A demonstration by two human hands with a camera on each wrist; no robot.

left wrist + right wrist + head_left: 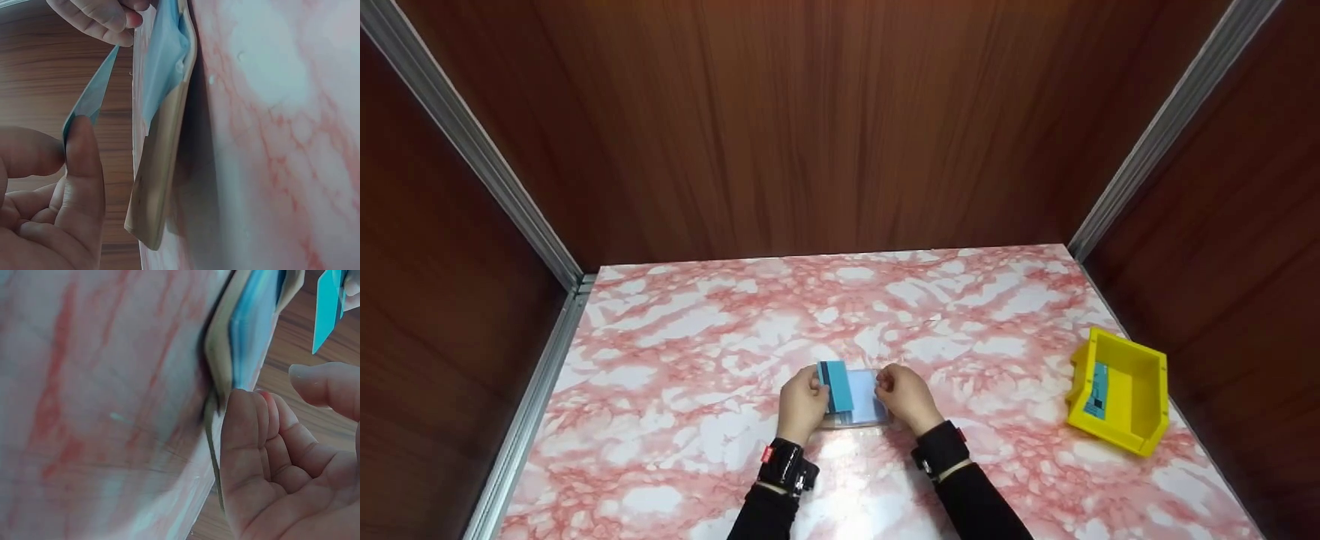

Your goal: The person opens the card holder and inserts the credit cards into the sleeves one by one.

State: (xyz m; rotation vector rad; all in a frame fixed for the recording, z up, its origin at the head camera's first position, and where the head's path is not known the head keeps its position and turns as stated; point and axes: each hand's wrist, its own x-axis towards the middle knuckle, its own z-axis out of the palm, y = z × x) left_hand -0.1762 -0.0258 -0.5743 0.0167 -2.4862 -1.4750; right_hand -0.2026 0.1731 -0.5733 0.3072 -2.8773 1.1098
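On the table (pixel 675 352), the left hand (pixel 802 405) pinches a blue film (pixel 835 385) peeled up off the flat case (pixel 864 409), whose right edge the right hand (pixel 906 397) pinches in its grip.

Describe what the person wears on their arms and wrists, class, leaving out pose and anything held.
Both arms are in long black sleeves. The left wrist carries a glossy black band with a small red tag on its outer edge. The right wrist carries a matte black band with a thin pale strip at its lower edge. The left hand and right hand are bare, without gloves; no rings show.
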